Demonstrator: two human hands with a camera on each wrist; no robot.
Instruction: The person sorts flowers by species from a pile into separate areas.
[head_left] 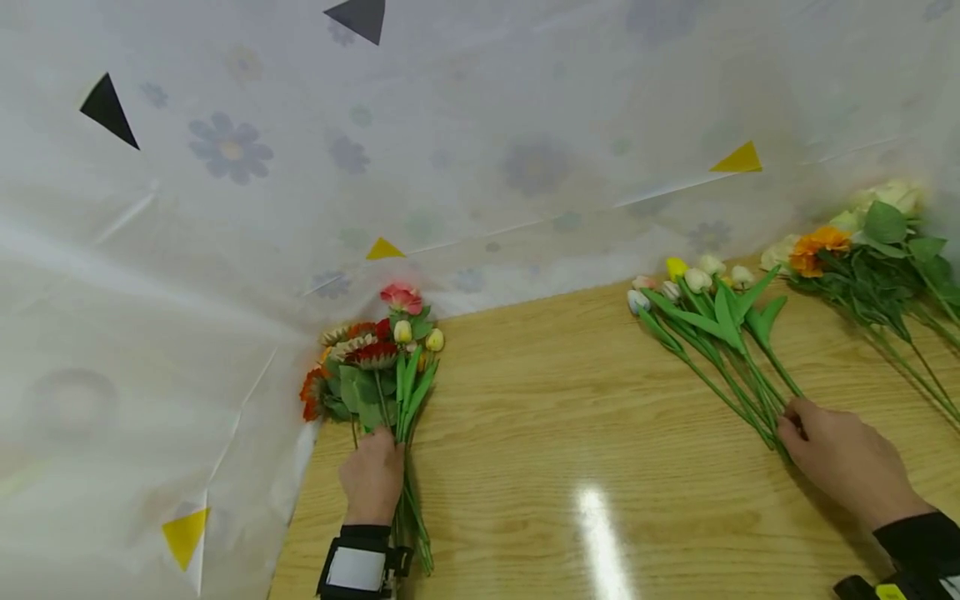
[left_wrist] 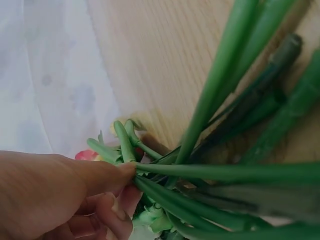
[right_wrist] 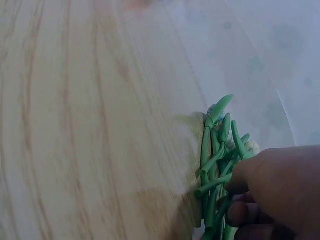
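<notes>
At the left of the table, my left hand (head_left: 372, 477) grips the green stems of a mixed bunch of artificial flowers (head_left: 375, 354). Red, orange and pink blooms and yellow tulips top that bunch, and its stem ends reach back past the wrist. In the left wrist view the thumb and fingers pinch several stems (left_wrist: 210, 172). To the right, a fan of tulips (head_left: 723, 321) in white, yellow and pale pink lies on the wood. My right hand (head_left: 847, 458) is at their lower stems, thumb and fingers curled round some of them. The right wrist view shows these green stems (right_wrist: 212, 190) beside the fingers.
Cream and orange flowers (head_left: 821, 250) with dark leaves lie at the far right. The wooden table (head_left: 540, 417) spans the middle between the bunches. A white flower-patterned sheet (head_left: 480, 167) with yellow and black triangles rises along the back and left edges.
</notes>
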